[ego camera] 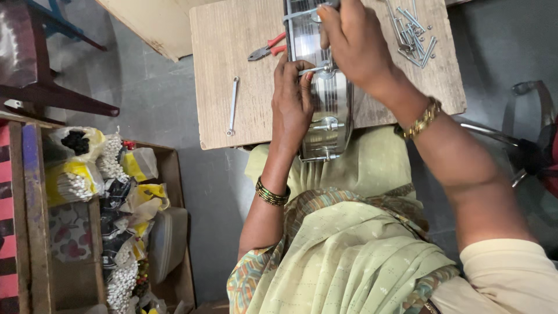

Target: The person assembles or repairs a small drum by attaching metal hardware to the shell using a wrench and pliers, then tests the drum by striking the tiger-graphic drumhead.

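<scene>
A person sits at a small wooden worktop with a long ribbed metal housing lying lengthwise across it, its near end overhanging the edge above the lap. The left hand lies on the housing's left side, its fingers closed around a small metal clamp bracket that spans the ribs. The right hand comes over from the far side, its fingers curled down onto the housing just beyond the left fingertips; whether they pinch anything cannot be told.

Just left of the left fingers lie red-handled pliers, and further left a slim spanner. To the right of the right hand's fingers sits a loose pile of long bolts. A crate of packets stands on the floor, well apart.

The likely risk: the overhanging end could tip or slide off the edge if either hand lets up, since little of it looks supported. The bracket could also slip on the smooth ribs, and an elbow sweep might scatter the bolts.
</scene>
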